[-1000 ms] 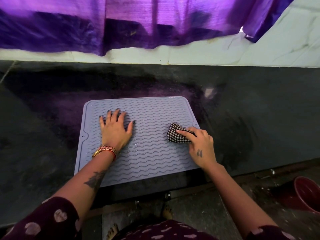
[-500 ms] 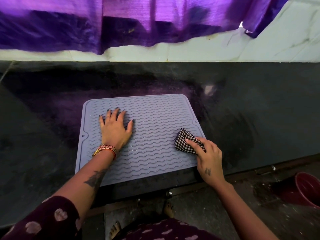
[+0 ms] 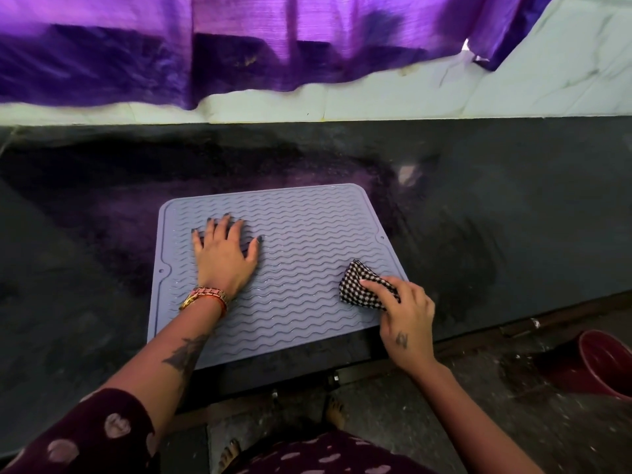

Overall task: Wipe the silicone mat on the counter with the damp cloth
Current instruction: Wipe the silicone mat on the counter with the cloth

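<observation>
A lilac silicone mat with wavy ridges lies flat on the dark counter, near its front edge. My left hand rests palm down on the mat's left half, fingers spread, holding nothing. My right hand grips a bunched black-and-white checked cloth and presses it onto the mat near its right front corner. The fingers cover part of the cloth.
A purple curtain hangs over the pale tiled wall behind the counter. A dark red bucket stands on the floor at the lower right. My bare feet show below the counter's front edge.
My right hand has dragged the cloth from the mat's middle right toward me and to the right, down to the front right corner. My left hand has stayed pressed in place.
</observation>
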`<state>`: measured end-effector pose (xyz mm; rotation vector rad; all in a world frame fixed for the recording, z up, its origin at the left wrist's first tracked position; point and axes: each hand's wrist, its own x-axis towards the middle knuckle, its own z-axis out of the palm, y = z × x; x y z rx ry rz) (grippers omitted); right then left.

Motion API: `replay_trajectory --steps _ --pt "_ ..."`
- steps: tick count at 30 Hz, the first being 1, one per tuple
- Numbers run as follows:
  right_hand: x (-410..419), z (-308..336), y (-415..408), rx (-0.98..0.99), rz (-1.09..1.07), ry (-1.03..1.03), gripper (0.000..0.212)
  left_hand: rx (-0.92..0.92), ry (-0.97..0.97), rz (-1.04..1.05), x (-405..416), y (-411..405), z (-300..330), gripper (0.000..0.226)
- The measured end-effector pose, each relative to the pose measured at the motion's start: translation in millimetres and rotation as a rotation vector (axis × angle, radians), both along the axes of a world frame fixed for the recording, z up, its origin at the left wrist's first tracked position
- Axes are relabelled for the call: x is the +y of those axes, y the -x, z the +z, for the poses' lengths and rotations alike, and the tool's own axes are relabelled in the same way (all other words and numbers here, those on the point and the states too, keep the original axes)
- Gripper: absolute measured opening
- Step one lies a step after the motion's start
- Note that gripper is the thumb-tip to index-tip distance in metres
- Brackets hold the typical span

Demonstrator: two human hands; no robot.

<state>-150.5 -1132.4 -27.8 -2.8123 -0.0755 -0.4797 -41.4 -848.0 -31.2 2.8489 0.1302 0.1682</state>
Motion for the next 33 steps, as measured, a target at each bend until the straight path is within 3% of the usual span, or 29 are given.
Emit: replay_trajectory --steps 12,19,24,29,31,33 --pt "46 0 23 -0.007 0.063 -0.125 0.053 -0.019 0.025 0.002 -1 2 0 0.057" --pt "58 -2 30 0.047 0.138 -0.085 0.050 -0.029 0.030 -0.005 0 2 1 0.055" --pt "41 28 16 -0.004 0.196 -0.450 0.053 -0.024 0.036 -0.006 1 2 0 0.054" --pt "11 57 -13 0.025 -0.123 -0.863 0.022 -0.025 0.040 -0.009 1 2 -1 0.054" --pt "-4 57 -26 0.018 -0.283 -0.884 0.034 -0.028 0.043 -0.009 1 2 -1 0.053" --pt "-16 52 -31 0.062 -0.331 -0.779 0.032 -0.030 0.043 -0.008 1 1 -1 0.053"
